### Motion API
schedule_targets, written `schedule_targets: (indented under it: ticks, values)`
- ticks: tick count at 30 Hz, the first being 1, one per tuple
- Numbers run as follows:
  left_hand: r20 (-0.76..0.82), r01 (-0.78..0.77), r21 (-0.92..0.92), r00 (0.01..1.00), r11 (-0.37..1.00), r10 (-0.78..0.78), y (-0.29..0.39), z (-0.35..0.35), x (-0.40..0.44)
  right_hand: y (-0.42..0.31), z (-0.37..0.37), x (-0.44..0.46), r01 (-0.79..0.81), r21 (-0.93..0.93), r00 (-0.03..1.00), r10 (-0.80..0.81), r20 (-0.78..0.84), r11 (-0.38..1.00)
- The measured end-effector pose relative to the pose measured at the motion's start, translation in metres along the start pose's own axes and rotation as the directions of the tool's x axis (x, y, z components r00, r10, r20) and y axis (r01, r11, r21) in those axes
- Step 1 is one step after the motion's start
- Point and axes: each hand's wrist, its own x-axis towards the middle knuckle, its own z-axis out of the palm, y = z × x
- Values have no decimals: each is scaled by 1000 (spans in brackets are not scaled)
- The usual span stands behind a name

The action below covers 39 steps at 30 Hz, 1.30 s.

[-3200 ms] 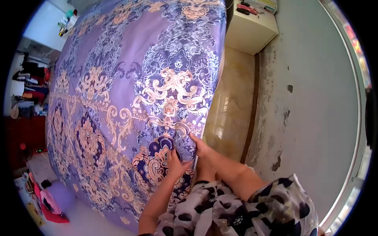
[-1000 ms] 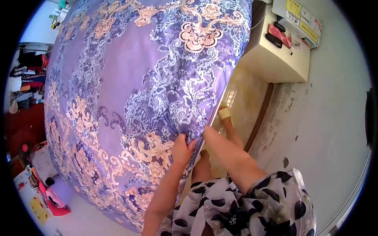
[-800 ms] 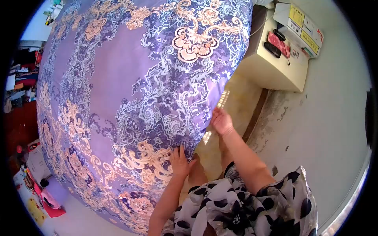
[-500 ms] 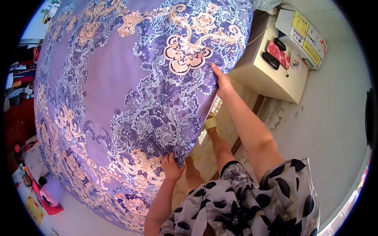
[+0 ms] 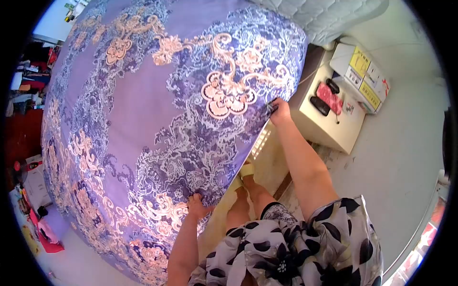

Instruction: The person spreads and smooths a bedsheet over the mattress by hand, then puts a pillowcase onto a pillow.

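Observation:
A purple bed sheet (image 5: 131,105) with blue-white scrollwork and peach flowers covers the bed. My right hand (image 5: 281,113) is at the sheet's right edge, its fingers closed around a dark fold of the fabric. Lower down, close to the near corner, my left hand (image 5: 196,207) lies on the sheet. Its fingers rest on the cloth, with the thumb apart and pointing right.
A quilted pale headboard (image 5: 329,19) rises behind the bed. Right of it, a cream cabinet (image 5: 329,126) carries a white-and-yellow box (image 5: 362,76), a pink packet (image 5: 329,97) and dark cases. Clutter and a red-and-black fan (image 5: 21,167) are at the left.
My right hand has closed on the sheet's edge, where it was earlier lying with a finger stretched over it. My left hand has shifted slightly left. The view has tilted, showing more headboard.

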Motion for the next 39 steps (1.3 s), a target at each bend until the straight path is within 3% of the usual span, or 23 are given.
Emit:
schedule_targets:
  ticks: [2, 4, 11, 13, 14, 15, 16, 17, 19, 21, 23, 24, 25, 26, 27, 28, 29, 30, 31, 34, 36, 38, 39]
  values:
    - [-50, 99, 29, 994, 995, -98, 10, 1, -1, -17, -1, 13, -111, -9, 991, 111, 75, 994]
    - [-79, 181, 13, 981, 983, -179, 25, -9, -4, -39, 32, -10, -35, -66, 994, 41, 98, 997]
    - [-48, 93, -66, 994, 994, -96, 8, -1, -3, -77, 30, 62, 18, -179, 999, -24, -29, 984]
    - [-79, 182, -111, 978, 977, -191, 11, 4, -4, -89, 53, 50, -9, -292, 988, 53, 142, 956]
    - [-212, 143, -31, 966, 989, -147, 2, 23, 0, -95, 58, 45, 72, -286, 975, -8, 220, 956]
    - [-143, 281, -177, 941, 943, -307, 25, 5, -8, -100, 59, 41, 144, -271, 956, -63, 288, 952]
    - [-292, 330, -128, 889, 935, -353, 25, 24, -1, -109, 55, 30, 156, -244, 950, -78, 301, 957]
    - [-426, 385, -74, 822, 920, -378, 22, 43, -8, -113, 35, 40, 38, -337, 997, -13, 74, 941]
    - [-478, 358, -362, 721, 860, -502, 31, 56, -5, -105, -35, 101, 202, -430, 953, -277, -120, 880]
    - [-526, 258, -690, 463, 676, -714, 27, 92, -5, -137, -48, 121, 170, -494, 922, -315, -227, 853]
    - [-127, 190, -976, -106, 105, -986, 75, 85, -11, -180, -50, 151, 171, -435, 967, -235, -97, 884]
    - [265, 166, -933, -277, -318, -924, 83, 83, -6, -201, -30, 154, 160, -410, 985, -171, 11, 898]
    - [540, -52, -842, -84, -537, -837, 89, 80, -9, -222, -9, 156, 142, -388, 988, -104, 118, 911]
    - [589, -302, -697, 275, -650, -760, 95, 77, -5, -236, 10, 161, 134, -402, 977, -54, 205, 906]
    - [488, -457, -498, 556, -737, -673, 98, 71, 2, -229, 62, 127, 11, -434, 999, 10, 47, 901]
    - [362, -528, -343, 689, -777, -628, 100, 59, 8, -235, 55, 157, -73, -532, 980, 161, 121, 843]
    - [300, -564, -267, 722, -781, -624, 102, 47, 14, -237, 60, 181, -158, -642, 987, 142, -78, 750]
    - [372, -594, -378, 605, -710, -704, 97, 39, 21, -243, 52, 207, -273, -656, 952, 294, -81, 703]
    - [407, -657, -319, 556, -683, -725, 108, 10, 18, -217, 112, 138, -307, -712, 931, 42, -364, 632]
    - [573, -618, -446, 359, -648, -737, 92, 38, 33, -246, 50, 229, 5, -831, 998, -50, -27, 556]
    - [628, -590, -539, 196, -602, -753, 104, 30, 29, -260, 55, 225, -6, -793, 999, -31, -32, 609]
    - [671, -434, -587, 210, -683, -711, 98, 41, 31, -279, 37, 241, 282, -916, 939, -277, 203, 285]
    - [697, -365, -597, 204, -714, -687, 93, 48, 34, -269, 39, 243, 275, -953, 899, -387, 206, 131]
